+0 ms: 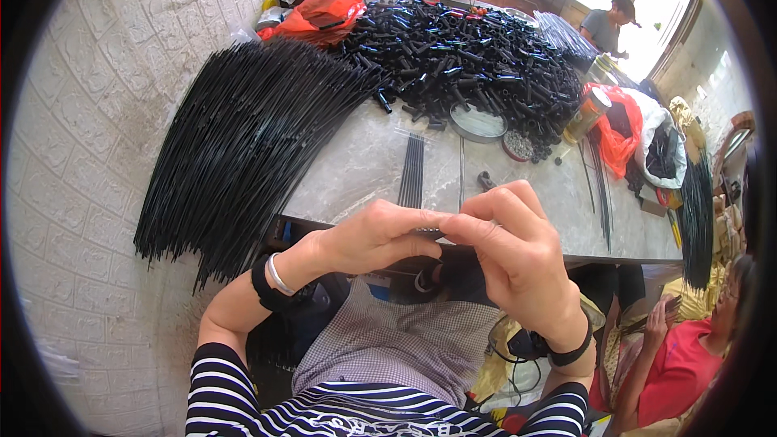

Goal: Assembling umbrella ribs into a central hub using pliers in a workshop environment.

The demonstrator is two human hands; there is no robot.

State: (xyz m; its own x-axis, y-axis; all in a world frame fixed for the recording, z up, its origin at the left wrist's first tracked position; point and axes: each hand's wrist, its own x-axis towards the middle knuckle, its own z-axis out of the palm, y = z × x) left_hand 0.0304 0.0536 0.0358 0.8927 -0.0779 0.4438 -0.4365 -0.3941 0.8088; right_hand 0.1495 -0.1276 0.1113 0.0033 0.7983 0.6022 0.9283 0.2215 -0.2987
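In front of my chest, both hands meet above the table's near edge. My left hand (368, 239) pinches a small dark piece (429, 233) between thumb and forefinger; the fingers hide most of it. From the other side, my right hand (518, 255) closes its thumb and forefinger on the same piece. Beyond the hands, a row of several thin black rods (411, 170) lies side by side on the grey table (340, 178). A small black part (486, 181) rests just past my right fingers.
A thick bundle of black rods (243, 129) overhangs the table at left. Behind lies a heap of short black tubes (469, 57), with a round tin (479, 140) and a dish of small silvery pieces (518, 157) before it. Bags (660, 142) stand right. Other people sit around.
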